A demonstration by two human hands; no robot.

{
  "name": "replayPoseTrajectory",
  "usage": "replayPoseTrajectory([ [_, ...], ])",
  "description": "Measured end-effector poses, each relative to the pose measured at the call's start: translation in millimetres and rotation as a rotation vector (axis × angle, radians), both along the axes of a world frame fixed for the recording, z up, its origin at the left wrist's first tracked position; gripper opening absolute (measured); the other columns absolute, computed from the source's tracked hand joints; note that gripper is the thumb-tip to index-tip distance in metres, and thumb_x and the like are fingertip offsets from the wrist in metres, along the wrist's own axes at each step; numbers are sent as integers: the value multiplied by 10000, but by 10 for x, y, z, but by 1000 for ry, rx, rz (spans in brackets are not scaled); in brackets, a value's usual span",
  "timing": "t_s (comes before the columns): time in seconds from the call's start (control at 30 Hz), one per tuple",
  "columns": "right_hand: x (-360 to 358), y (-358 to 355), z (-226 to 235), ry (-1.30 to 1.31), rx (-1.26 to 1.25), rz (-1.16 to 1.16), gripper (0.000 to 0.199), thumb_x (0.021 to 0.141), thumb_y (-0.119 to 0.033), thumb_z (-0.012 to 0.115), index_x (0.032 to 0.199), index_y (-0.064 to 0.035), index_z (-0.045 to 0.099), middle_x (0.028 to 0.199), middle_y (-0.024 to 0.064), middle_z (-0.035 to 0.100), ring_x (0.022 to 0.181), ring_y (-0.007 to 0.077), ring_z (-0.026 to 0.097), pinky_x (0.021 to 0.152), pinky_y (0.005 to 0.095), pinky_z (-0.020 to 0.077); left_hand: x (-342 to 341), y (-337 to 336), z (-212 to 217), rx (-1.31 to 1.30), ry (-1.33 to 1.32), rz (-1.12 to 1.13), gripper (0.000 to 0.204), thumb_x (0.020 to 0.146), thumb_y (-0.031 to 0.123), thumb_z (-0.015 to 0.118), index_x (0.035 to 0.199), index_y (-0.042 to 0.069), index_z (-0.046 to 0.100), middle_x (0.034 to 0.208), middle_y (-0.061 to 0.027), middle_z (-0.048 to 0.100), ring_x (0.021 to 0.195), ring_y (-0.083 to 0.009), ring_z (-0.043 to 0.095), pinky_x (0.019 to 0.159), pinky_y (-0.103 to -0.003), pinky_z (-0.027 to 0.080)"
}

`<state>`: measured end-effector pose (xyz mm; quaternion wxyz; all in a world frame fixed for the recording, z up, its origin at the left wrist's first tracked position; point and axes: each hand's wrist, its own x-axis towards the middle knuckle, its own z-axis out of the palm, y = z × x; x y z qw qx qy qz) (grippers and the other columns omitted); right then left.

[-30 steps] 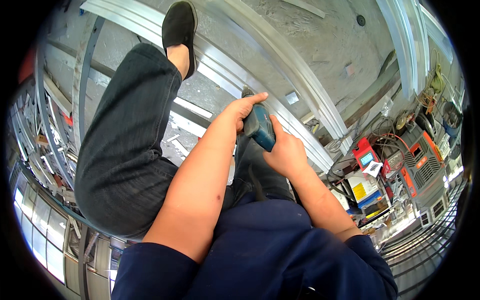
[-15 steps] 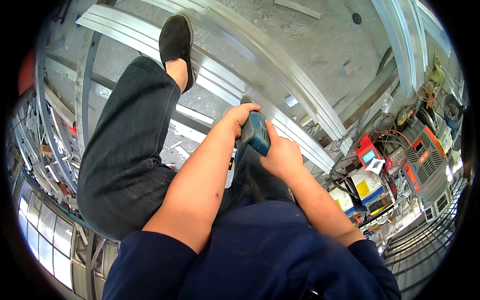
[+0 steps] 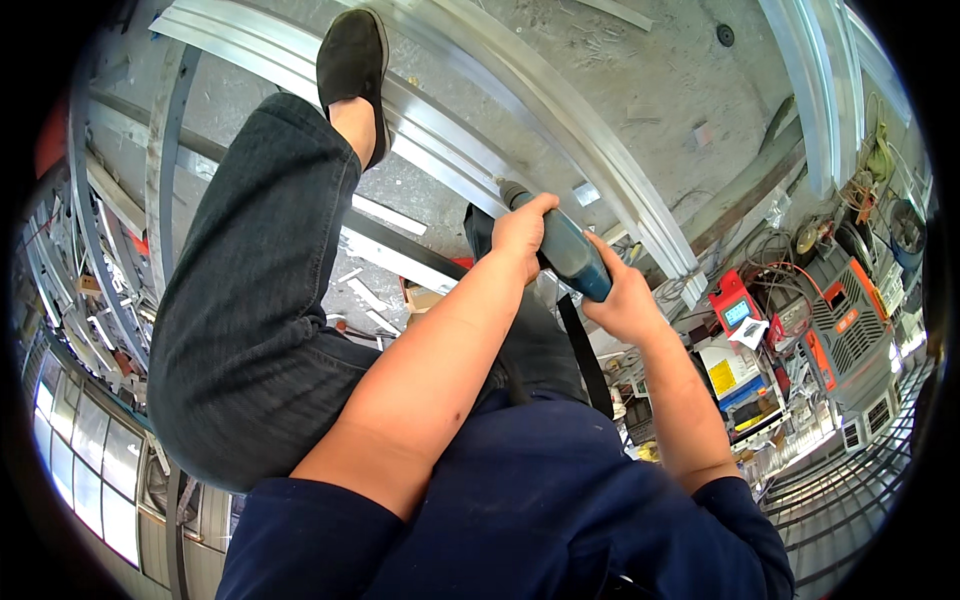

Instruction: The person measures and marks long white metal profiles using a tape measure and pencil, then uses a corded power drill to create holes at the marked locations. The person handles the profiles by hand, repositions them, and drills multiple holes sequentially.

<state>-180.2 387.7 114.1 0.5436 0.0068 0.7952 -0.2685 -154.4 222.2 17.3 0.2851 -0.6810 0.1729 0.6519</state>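
Observation:
Both my hands are closed on a dark teal power drill (image 3: pixel 575 250), held aslant above my right leg. My left hand (image 3: pixel 522 232) wraps the front of its body just behind the dark chuck (image 3: pixel 514 194). Around the rear end curls my right hand (image 3: pixel 625 300). The drill's tip points up and left, toward a silver metal profile (image 3: pixel 425 130); whether it touches the metal I cannot tell. My left foot, in a dark slip-on shoe (image 3: pixel 350 60), rests across that profile.
More long silver profiles (image 3: pixel 560 110) run beyond the drill, and others (image 3: pixel 805 90) stand at the far right. A grey and orange machine (image 3: pixel 850 320), a red device with a screen (image 3: pixel 735 305) and tangled cables lie to the right. Metal offcuts (image 3: pixel 365 292) litter the floor.
Both hands have moved right with the drill. It now lies more lengthwise in view, with its chuck showing. My right hand has shifted farther from my left.

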Motion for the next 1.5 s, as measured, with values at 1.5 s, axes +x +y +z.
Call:
replayPoseTrajectory([
  [1.5,-880,-156,-297,-135,-18,339,889,692,-46,715,1538,-170,469,1104,222,718,1028,376,692,918,405,535,-150,49,-176,-41,-31,226,643,874,346,768,1216,-168,590,1159,-227,663,946,-331,721,795,-477,626],
])
